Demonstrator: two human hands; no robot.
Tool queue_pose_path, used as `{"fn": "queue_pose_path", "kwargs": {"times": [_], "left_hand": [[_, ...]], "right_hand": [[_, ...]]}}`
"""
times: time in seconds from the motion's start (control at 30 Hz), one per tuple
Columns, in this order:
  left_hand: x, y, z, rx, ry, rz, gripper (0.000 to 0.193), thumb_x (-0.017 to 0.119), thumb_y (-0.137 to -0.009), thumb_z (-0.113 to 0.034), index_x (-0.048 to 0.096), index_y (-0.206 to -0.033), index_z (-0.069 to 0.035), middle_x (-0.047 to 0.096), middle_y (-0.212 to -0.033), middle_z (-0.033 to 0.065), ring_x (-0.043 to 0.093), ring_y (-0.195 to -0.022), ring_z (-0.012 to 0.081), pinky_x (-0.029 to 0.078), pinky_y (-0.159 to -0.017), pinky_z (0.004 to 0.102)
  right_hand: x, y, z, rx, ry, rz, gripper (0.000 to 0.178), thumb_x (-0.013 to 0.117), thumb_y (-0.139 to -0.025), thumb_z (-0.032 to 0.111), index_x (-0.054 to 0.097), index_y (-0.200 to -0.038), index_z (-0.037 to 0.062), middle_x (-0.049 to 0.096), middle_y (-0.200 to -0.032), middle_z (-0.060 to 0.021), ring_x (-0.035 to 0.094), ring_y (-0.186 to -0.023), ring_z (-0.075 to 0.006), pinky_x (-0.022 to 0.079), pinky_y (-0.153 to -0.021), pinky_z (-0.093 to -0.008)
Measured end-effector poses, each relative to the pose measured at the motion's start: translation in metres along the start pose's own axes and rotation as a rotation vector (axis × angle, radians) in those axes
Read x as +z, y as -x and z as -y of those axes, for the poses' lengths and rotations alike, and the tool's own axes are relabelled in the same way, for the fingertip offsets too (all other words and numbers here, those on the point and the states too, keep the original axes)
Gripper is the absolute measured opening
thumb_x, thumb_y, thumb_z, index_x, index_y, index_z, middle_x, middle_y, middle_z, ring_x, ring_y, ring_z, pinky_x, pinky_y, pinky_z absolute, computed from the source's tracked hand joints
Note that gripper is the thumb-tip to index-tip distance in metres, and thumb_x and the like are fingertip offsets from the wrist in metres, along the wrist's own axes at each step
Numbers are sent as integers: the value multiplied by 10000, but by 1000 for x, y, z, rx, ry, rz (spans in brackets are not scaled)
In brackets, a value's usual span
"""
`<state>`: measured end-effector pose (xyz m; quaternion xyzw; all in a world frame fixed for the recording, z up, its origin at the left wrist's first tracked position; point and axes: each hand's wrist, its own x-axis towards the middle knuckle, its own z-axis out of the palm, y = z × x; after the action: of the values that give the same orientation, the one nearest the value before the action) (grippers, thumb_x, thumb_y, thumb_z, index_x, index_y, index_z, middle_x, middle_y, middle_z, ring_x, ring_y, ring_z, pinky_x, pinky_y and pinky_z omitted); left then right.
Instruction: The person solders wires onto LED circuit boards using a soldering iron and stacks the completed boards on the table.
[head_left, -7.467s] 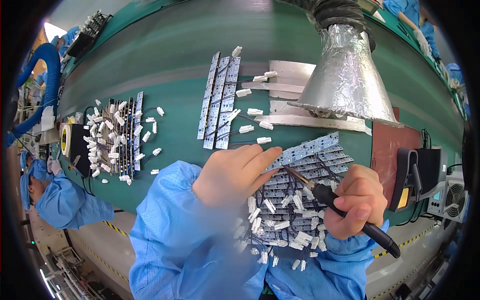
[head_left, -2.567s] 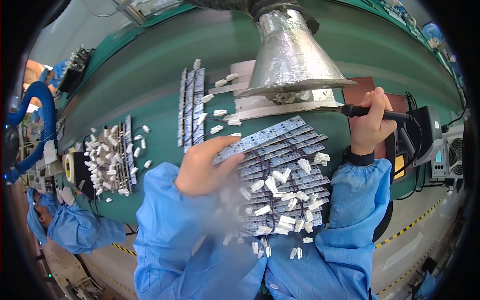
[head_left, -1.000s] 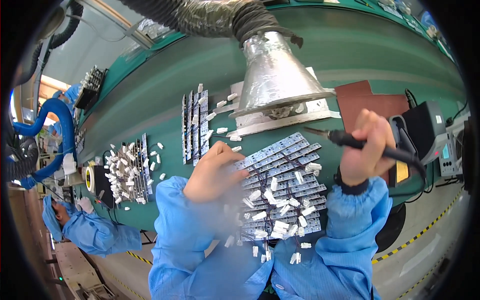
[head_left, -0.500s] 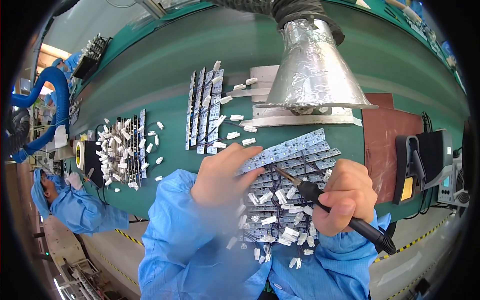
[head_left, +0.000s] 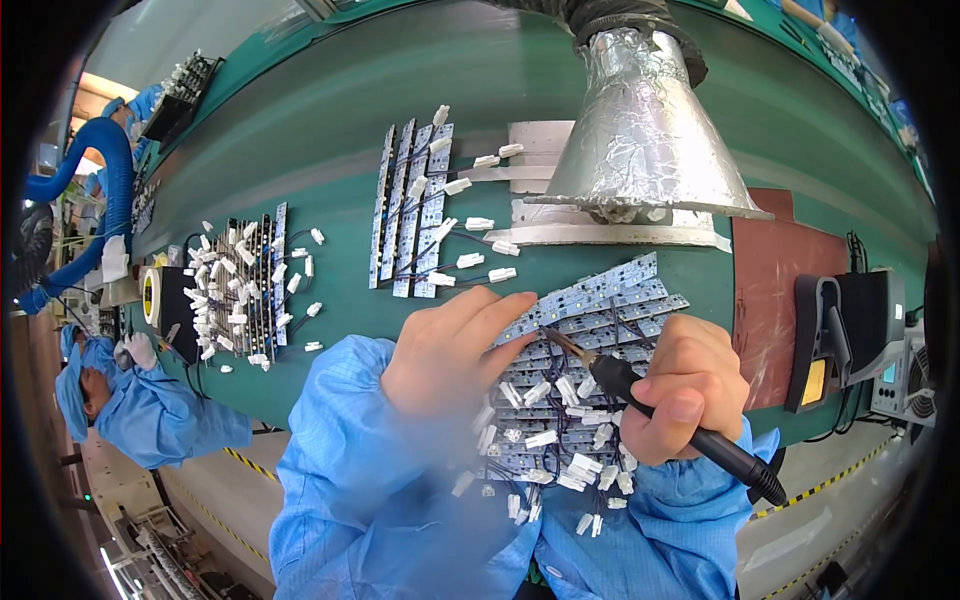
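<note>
A: How do the arms lie over the green bench (head_left: 340, 285)?

B: They reach in from 6 o'clock in blue sleeves (head_left: 335, 440), angling toward each other.

A: And the left hand (head_left: 450, 350)?

B: It sits at 10 o'clock of a stack of boards (head_left: 535, 368), back upward, thumb and forefinger in a narrow pinch on the top strip (head_left: 600, 290). A blur hides the area below its wrist.

A: The right hand (head_left: 690, 390)?

B: At 3 o'clock, its fingers curled firmly around a soldering iron (head_left: 615, 376).

A: Where's the stack itself?

B: At the near edge, before the person's torso, between the 2 hands. Its pale blue-grey strips overlap in uneven rows, fanning toward 2 o'clock.

A: How does the iron lie?

B: Slanted, black handle toward 4 o'clock, slim metal tip toward 10, just beside the left fingertips. I can't tell whether it touches the board.

A: The top strip?

B: It runs from 8 to 2 o'clock, dotted with tiny components, at an angle to the rows beneath.

A: Anything smaller?

B: White connectors (head_left: 582, 465), jumbled over the stack's 6 o'clock half, some hanging past its lower edge.
</note>
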<state>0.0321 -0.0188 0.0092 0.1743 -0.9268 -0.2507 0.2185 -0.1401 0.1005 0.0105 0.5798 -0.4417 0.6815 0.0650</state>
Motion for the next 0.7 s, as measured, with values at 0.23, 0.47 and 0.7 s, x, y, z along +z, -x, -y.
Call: {"fn": "queue_pose_path", "kwargs": {"times": [0.23, 0.47, 0.7], "left_hand": [[1, 0, 1, 38, -26, -27, 381, 808, -683, -56, 662, -1029, 8, 620, -787, 113, 595, -580, 246, 471, -503, 323], [3, 1, 1, 48, -35, -26, 379, 812, -682, -63, 662, -1022, 12, 616, -776, 112, 593, -577, 244, 472, -501, 324], [1, -2, 0, 33, -16, -15, 389, 809, -687, -58, 657, -1037, 15, 608, -770, 116, 581, -564, 247, 464, -498, 322]], "right_hand": [[1, -1, 1, 11, 5, 2, 321, 444, -953, 163, 436, -657, 39, 361, -469, -19, 326, -357, -121, 224, -361, -281], [-1, -1, 0, 25, 14, 29, 307, 449, -941, 144, 438, -653, 40, 380, -472, -24, 332, -360, -128, 230, -364, -293], [-19, -3, -4, 79, 30, -66, 349, 413, -963, 168, 414, -636, 46, 379, -511, -38, 342, -423, -134, 243, -401, -293]]}}
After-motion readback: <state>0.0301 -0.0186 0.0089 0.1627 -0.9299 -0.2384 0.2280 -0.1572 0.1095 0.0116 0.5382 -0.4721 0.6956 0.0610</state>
